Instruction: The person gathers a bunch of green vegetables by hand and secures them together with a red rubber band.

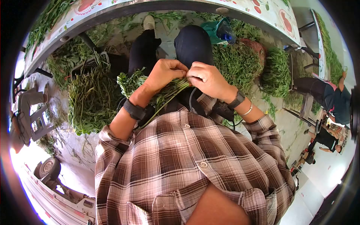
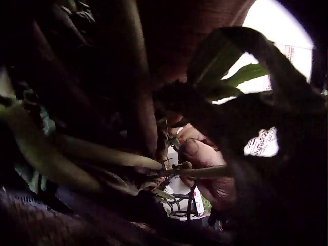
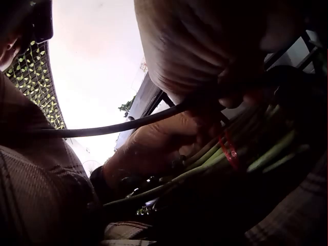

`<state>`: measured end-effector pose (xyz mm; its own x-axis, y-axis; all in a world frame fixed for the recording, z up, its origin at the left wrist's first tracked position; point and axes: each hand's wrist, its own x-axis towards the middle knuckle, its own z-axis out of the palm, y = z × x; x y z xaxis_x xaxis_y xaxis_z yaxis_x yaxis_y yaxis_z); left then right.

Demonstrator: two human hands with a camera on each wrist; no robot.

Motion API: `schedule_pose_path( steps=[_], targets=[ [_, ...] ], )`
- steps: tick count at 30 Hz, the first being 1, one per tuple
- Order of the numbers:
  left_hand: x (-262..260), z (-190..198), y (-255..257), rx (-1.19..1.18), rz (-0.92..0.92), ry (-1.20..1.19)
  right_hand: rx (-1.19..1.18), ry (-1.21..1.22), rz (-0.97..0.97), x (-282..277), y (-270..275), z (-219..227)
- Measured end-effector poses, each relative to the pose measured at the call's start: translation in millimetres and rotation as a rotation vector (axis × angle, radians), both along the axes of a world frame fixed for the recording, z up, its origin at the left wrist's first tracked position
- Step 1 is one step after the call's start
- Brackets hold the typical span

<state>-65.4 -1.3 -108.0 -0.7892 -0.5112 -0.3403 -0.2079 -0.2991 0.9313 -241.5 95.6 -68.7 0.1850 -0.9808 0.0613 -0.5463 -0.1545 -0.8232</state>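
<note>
A bundle of leafy green stems (image 1: pixel 170 93) lies across the person's lap, its leafy end (image 1: pixel 129 82) to the left. Over its stem end, the left hand (image 1: pixel 164 74) and right hand (image 1: pixel 210 80) meet fingertip to fingertip. A thin red tie (image 3: pixel 229 151) loops round the stems in the right wrist view and runs up to the pinching fingers. Thumb and forefinger of each hand are bent together at this tie. Dark stems fill most of the left wrist view, with right-hand fingers (image 2: pixel 205 164) behind them. The tie's ends are hidden by the fingers.
A heap of cut greens (image 1: pixel 92 97) stands left of the lap, with more greens (image 1: pixel 238 62) to the right. Ahead runs a long table (image 1: pixel 123 13) with a patterned cover. A green bag (image 1: pixel 217 32) lies beneath it. Other people are at the far right.
</note>
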Motion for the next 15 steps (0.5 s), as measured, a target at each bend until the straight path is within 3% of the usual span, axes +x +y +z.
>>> schedule_pose_path(
  steps=[3, 6, 9, 15],
  targets=[
    [0.4, 0.9, 0.4, 0.050, 0.016, -0.006, 0.050, -0.010, 0.033, -3.7, -1.1, -3.1],
    [1.6, 5.1, 0.9, 0.079, 0.036, -0.009, 0.191, -0.181, -0.102, -4.6, -3.6, 1.4],
    [1.6, 6.4, 2.0, 0.032, 0.031, -0.031, 0.310, -0.182, -0.165, -5.5, -7.6, 2.5],
    [1.5, 8.7, 4.5, -0.096, 0.000, -0.059, 0.245, -0.141, -0.085, -10.4, -13.2, -18.5]
  ],
)
